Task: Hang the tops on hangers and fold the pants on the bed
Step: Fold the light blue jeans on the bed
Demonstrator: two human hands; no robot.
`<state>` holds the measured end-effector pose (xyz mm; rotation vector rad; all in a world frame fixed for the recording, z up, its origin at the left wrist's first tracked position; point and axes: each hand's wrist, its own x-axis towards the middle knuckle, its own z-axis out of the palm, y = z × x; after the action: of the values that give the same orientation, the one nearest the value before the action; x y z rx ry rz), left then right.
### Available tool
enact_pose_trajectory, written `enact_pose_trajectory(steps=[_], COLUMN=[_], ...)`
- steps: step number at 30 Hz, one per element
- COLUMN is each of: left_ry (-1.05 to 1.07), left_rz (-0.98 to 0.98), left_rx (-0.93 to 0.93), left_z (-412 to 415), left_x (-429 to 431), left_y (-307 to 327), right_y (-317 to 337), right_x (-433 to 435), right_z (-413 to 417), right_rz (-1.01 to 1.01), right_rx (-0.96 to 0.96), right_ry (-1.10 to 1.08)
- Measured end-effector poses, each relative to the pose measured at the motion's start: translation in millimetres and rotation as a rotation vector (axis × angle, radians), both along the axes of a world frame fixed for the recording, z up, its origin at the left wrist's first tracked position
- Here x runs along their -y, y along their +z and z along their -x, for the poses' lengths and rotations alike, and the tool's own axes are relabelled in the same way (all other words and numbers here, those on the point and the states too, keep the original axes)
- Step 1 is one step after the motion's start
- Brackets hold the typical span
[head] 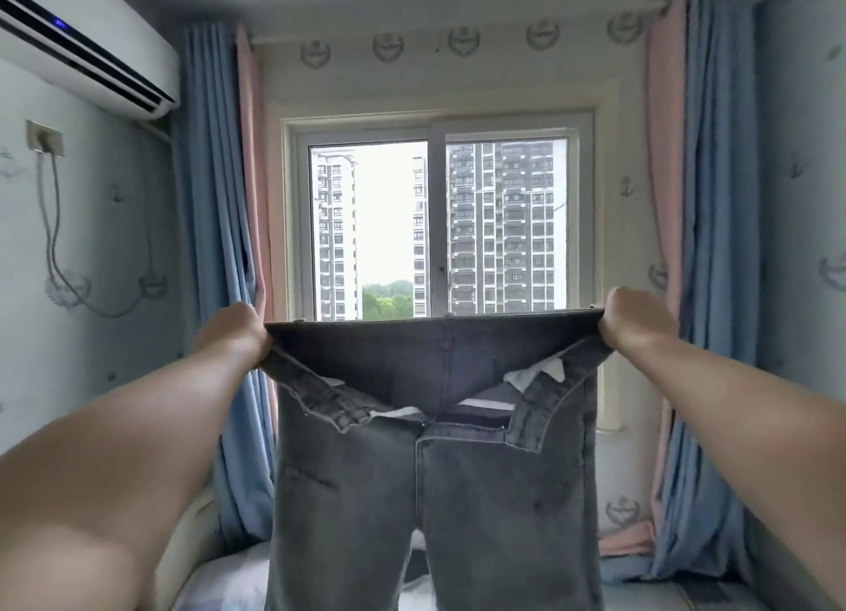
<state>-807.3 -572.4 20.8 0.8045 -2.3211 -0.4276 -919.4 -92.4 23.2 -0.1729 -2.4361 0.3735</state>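
A pair of grey jeans (435,496) hangs upright in front of me, held up by its waistband, fly unzipped and the front flaps folded outward. My left hand (235,331) grips the left end of the waistband. My right hand (636,319) grips the right end, so the band is stretched taut between both fists at window-sill height. The two legs drop straight down and leave the frame at the bottom. A strip of the bed (219,583) shows below, behind the legs. No tops or hangers are in view.
A window (437,225) faces me, flanked by blue and pink curtains (215,244). An air conditioner (82,47) is mounted high on the left wall, with a socket and cable beneath it. Walls stand close on both sides.
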Motion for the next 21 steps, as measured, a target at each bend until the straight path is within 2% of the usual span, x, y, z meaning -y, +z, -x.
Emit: enact_pose_trajectory(steps=[2, 3, 5, 7, 10, 12, 15, 18, 21], left_ry=[-0.054, -0.088, -0.164, -0.237, -0.323, -0.404, -0.492, -0.59, -0.594], left_rz=[-0.303, -0.456, -0.719, -0.977, -1.285, -1.406, -1.416, -1.313, -1.071], left_rx=[-0.105, -0.164, -0.19, -0.23, -0.408, -0.526, -0.642, -0.671, -0.639], left_z=[4.3, 6.4, 10.1, 12.1, 16.0, 16.6, 14.6, 13.8, 18.5], left_x=[3.0, 4.1, 4.3, 3.2, -3.1, -12.5, -23.7, -27.6, -30.3], left_y=[10.9, 13.6, 16.5, 17.9, 23.7, 31.2, 42.6, 49.9, 45.7], right_y=[7.3, 11.5, 20.6, 29.1, 38.0, 39.7, 38.3, 39.5, 40.9], right_x=[0.2, 1.7, 4.3, 5.8, 5.6, 7.3, 12.5, 15.3, 19.3], right_z=[2.5, 3.4, 2.8, -3.9, -5.8, -7.7, -10.3, -12.4, -14.3], right_rz=[0.161, 0.312, 0.732, 1.116, 1.399, 1.479, 1.502, 1.367, 1.182], right_rx=[0.034, 0.064, 0.19, 0.413, 0.567, 0.56, 0.46, 0.444, 0.455], right_ry=[0.015, 0.046, 0.145, 0.278, 0.47, 0.538, 0.631, 0.703, 0.794])
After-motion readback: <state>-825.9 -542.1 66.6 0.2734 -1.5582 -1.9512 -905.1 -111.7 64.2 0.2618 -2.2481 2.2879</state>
